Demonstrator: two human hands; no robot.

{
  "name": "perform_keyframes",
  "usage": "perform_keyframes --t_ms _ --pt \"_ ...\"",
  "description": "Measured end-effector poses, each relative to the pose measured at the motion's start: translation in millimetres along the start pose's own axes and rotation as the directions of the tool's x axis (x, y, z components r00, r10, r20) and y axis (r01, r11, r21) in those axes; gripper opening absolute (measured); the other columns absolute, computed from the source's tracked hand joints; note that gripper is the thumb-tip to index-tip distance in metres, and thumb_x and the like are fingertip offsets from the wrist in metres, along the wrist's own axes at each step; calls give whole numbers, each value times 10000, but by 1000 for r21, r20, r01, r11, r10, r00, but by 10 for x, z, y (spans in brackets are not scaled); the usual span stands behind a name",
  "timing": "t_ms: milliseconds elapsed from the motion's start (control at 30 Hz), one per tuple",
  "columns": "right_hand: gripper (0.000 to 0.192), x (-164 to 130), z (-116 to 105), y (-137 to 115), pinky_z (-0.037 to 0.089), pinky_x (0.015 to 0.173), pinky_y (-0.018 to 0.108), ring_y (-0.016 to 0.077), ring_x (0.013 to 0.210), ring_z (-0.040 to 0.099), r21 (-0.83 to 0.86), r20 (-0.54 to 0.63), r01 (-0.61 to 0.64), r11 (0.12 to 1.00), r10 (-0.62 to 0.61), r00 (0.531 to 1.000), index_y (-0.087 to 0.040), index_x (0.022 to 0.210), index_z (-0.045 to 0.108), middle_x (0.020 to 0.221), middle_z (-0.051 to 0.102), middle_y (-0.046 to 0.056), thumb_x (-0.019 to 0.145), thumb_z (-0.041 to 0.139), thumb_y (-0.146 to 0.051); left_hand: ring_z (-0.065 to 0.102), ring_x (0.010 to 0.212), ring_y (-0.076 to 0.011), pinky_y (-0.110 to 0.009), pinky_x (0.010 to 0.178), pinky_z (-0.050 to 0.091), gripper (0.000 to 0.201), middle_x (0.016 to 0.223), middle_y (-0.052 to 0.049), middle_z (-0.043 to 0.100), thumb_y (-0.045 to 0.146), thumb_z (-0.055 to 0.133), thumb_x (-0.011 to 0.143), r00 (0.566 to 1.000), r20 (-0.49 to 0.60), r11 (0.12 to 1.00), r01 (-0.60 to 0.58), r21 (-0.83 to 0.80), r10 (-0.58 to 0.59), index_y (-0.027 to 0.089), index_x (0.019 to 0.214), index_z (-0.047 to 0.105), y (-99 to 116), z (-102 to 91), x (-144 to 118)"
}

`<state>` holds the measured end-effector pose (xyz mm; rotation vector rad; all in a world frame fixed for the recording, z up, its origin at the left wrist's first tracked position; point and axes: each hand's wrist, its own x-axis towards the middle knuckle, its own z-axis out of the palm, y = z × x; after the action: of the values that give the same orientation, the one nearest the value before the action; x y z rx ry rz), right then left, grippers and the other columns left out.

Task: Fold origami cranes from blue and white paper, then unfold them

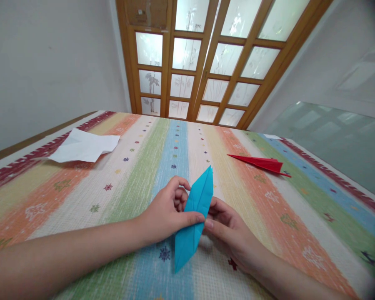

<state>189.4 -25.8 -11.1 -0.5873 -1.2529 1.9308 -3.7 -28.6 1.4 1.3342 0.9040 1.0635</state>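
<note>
A crumpled white paper sheet (83, 146) lies at ten o'clock on the striped, multicoloured tablecloth (143, 166). A folded red paper dart (262, 163) rests at two o'clock. Wooden-framed frosted glass doors (206, 62) stand at twelve.

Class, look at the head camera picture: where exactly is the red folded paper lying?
The red folded paper lies on the striped tablecloth, to the right and beyond the blue folded paper held in both hands.
</note>
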Motion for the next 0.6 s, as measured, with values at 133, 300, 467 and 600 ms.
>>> perform_keyframes --t_ms 133,300,467,600 --pt "262 5 -13 19 546 839 335 158 878 700 25 20 -17 1000 17 1000 -229 1129 649 1079 717 66 889 740 -285 457 572 -95 -210 525 341 475 652 94 464 400 779 808 999 -7 992 -51 112 52 240 1116 455 19 -23 -18" --pt "274 -7 -18 16 545 809 309 142 843 685 27 11 -44 999 43 999 -227 1144 643 967 713 42 890 738 -265 436 550 -92 -214 525 342 348 643 90 463 378 630 935 996 -8 978 -85 190 88 247 1210 461 43 -29 -13" --pt "216 2 -24 -9 542 764 266 111 799 662 50 -54 -46 998 49 997 -228 1087 647 1031 675 30 895 731 -280 543 641 -108 -237 576 410 276 822 36 591 269 589 944 993 17 975 -116 191 115 246 1159 419 -20 4 -36" --pt "190 21 -37 -17 510 696 196 71 738 609 39 -76 -36 999 38 996 -233 1085 647 987 641 6 910 713 -265 509 595 -103 -236 540 384 150 754 51 531 216 582 918 991 5 952 -130 279 134 224 982 446 -24 11 -52"
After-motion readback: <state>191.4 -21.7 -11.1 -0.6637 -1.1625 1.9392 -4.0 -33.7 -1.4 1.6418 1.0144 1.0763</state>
